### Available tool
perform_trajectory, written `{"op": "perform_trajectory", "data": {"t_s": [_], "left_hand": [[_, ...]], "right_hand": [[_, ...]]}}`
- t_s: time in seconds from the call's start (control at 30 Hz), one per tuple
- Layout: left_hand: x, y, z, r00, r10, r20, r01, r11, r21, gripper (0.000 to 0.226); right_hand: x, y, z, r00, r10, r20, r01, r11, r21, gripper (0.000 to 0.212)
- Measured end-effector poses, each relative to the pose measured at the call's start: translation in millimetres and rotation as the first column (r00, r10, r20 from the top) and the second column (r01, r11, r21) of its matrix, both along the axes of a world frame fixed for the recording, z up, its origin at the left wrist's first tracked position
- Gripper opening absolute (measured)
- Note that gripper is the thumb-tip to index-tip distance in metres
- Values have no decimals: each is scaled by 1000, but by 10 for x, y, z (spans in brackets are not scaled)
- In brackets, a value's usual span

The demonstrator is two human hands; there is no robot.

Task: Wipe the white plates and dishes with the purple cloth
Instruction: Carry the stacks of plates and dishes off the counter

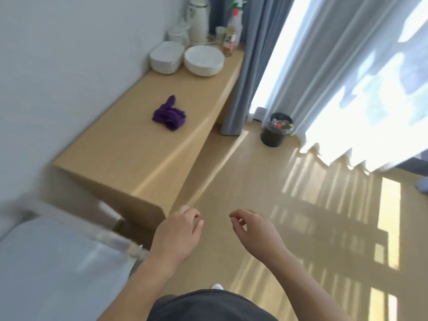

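White surface (46, 262) lower left blurred; bottle (229, 42) label unreadable; bin (273, 137) contents indistinct.

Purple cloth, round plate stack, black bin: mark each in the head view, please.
purple cloth (169, 117), head view, middle of the bunched fabric.
round plate stack (204, 57), head view, face of the top plate.
black bin (272, 137), head view, front of its outer wall.
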State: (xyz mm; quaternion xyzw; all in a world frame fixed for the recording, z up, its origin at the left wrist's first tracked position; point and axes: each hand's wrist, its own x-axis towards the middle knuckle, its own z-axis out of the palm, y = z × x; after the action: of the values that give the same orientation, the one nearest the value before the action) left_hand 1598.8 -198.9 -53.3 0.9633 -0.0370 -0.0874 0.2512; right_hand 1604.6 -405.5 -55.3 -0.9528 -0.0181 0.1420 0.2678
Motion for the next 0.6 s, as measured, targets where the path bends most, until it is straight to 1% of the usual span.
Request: {"op": "perform_trajectory", "data": {"t_s": [0.07,0.13,0.2,0.27,0.43,0.6], "left_hand": [[310,-300,3,993,-112,24,110,991,75,31],[619,-542,-9,974,-224,28,216,961,173,31],[946,-740,-35,959,-283,20,271,933,237,31],[1301,-916,-73,950,-312,27,294,916,273,31],[2352,-1265,-223,936,-351,24,329,896,298,31],[3499,-1493,-101,922,-382,59,345,883,320,28]], "right_hand": [[203,-316,-23,999,-31,18,31,998,-56,24],[415,-577,-65,998,-49,40,53,993,-106,25],[651,-781,-105,998,-46,41,52,984,-168,27],[935,-953,-150,999,-40,26,44,977,-210,29],[1893,-1264,-237,999,-36,7,36,960,-279,32],[2980,-1461,-63,1000,-6,30,14,952,-306,33]]}}
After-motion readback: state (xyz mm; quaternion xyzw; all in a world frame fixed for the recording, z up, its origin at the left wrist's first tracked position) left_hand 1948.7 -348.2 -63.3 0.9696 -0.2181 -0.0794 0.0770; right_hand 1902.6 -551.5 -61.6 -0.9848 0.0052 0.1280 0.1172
